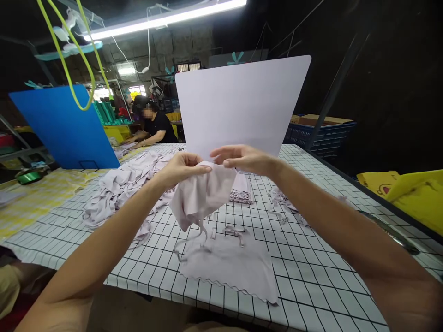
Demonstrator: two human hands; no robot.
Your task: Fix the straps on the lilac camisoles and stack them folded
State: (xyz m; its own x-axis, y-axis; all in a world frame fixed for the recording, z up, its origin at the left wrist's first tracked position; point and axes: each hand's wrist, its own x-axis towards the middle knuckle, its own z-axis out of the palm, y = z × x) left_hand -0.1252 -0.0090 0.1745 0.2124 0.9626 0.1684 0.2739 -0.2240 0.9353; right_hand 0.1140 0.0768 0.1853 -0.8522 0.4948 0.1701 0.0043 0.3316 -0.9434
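A pale pinkish-grey piece of fabric (204,191) with thin ties hangs in the air above the table. My left hand (183,168) pinches its top edge between thumb and fingers. Close by its upper right side, my right hand (245,159) has its fingers stretched out and the thumb apart. Whether the right fingertips touch the cloth I cannot tell. Below lies a flat garment piece (231,263) of the same colour, with a wavy hem towards me and ties at its far edge. Behind the hands sits a neat folded stack (241,189) of like fabric.
A loose heap of fabric (121,184) covers the table's left part. More scraps (284,200) lie at the right. A white board (242,106) stands at the back, a blue board (65,129) at the left. Beyond, a person (155,124) works. Blue crates (318,133) stand right.
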